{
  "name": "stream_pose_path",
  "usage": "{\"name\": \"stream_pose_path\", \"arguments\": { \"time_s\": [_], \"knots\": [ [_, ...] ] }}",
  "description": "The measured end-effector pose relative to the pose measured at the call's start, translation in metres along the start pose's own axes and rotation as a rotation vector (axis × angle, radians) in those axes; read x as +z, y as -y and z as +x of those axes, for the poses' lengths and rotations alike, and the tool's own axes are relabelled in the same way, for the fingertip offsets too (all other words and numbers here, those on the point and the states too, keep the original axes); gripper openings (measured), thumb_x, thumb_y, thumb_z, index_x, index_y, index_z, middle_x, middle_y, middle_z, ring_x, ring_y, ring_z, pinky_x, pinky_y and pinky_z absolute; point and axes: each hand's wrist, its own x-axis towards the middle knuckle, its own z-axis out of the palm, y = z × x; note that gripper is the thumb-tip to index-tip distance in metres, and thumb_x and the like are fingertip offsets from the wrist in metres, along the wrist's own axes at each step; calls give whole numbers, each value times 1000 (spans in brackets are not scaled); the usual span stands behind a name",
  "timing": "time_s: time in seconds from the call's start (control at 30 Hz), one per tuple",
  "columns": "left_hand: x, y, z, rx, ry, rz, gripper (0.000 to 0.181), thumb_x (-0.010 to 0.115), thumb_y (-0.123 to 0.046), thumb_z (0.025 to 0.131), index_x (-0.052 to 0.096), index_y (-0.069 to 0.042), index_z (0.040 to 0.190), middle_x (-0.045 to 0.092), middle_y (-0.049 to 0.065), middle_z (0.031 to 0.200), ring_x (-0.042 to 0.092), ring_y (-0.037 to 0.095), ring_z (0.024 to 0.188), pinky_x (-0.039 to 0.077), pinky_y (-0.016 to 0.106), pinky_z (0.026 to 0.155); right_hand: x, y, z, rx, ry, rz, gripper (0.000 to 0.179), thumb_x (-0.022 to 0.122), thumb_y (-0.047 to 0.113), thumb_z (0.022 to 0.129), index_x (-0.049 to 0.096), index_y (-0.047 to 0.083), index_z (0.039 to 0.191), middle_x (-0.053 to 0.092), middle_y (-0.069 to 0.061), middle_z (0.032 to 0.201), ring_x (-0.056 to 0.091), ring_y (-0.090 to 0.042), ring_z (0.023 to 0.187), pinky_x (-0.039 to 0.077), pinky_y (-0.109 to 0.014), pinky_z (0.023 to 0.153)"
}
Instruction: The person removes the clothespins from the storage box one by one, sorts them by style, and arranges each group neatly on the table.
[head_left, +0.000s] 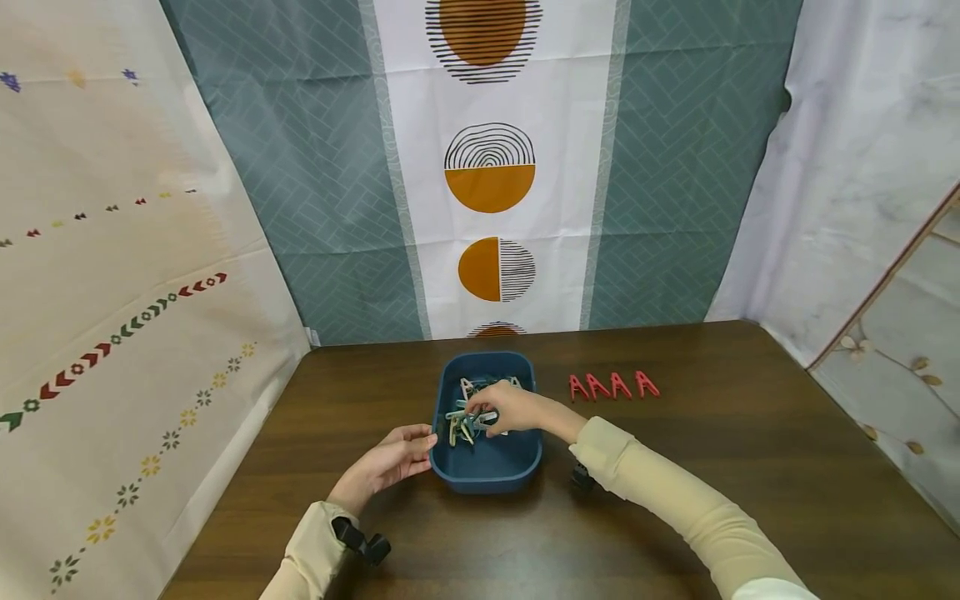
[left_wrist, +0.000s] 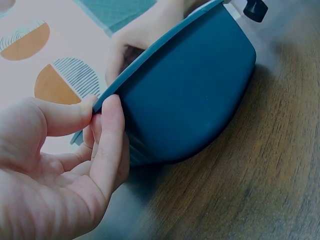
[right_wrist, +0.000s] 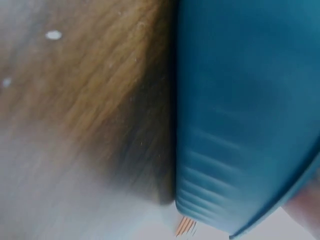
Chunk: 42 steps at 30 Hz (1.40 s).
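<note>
My left hand [head_left: 393, 461] pinches the rim of a blue bin [head_left: 504, 465] near its nine o'clock. My right hand [head_left: 516, 407] dips inside, fingers bent, partly hiding pale clips [head_left: 453, 432]; I cannot tell whether it grips one. Four red clips [head_left: 617, 381] lie at two o'clock. From my right wrist, the bin's wall blocks the pile.

You have two hands, one left hand [head_left: 396, 458] and one right hand [head_left: 512, 407]; one blue bin [head_left: 487, 485]; four red pegs [head_left: 618, 385]; one brown table [head_left: 480, 550]; and several paler pegs [head_left: 453, 430], too overlapped to count.
</note>
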Motion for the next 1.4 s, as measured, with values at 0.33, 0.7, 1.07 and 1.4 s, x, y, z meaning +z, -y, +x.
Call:
{"name": "stream_pose_path", "arguments": {
  "time_s": [0.33, 0.7, 1.07, 1.4],
  "knots": [
    [0, 1, 0, 21, 5, 8, 30, 51, -10, 99, 42, 5, 123, 63, -2, 86, 63, 6, 74, 57, 19, 73, -6, -2, -17, 49, -62, 222, 46, 80, 8, 78, 63, 6, 121, 68, -8, 117, 65, -23, 108, 54, -35, 93],
    [0, 2, -1, 15, 17, 9, 31, 50, -11, 100, 40, 5, 125, 64, -1, 89, 64, 6, 73, 57, 19, 74, -8, -4, -20, 69, -115, 376, 45, 81, 14, 78, 64, 8, 119, 68, -7, 113, 65, -21, 105, 53, -39, 94],
    [-1, 2, 0, 27, 28, -2, 30, 49, -10, 100, 41, 6, 124, 63, -2, 86, 64, 5, 73, 57, 19, 73, 4, 7, -16, 43, 12, 99, 45, 80, 7, 78, 64, 9, 120, 68, -3, 113, 64, -17, 104, 53, -27, 93],
    [-2, 2, 0, 27, 42, -5, 33, 51, -11, 100, 39, 6, 126, 63, -3, 88, 65, 5, 76, 56, 19, 75, 12, 19, -11, -6, 154, -197, 44, 80, 5, 77, 67, 11, 118, 69, -1, 110, 62, -8, 99, 52, -19, 87]
  ]
}}
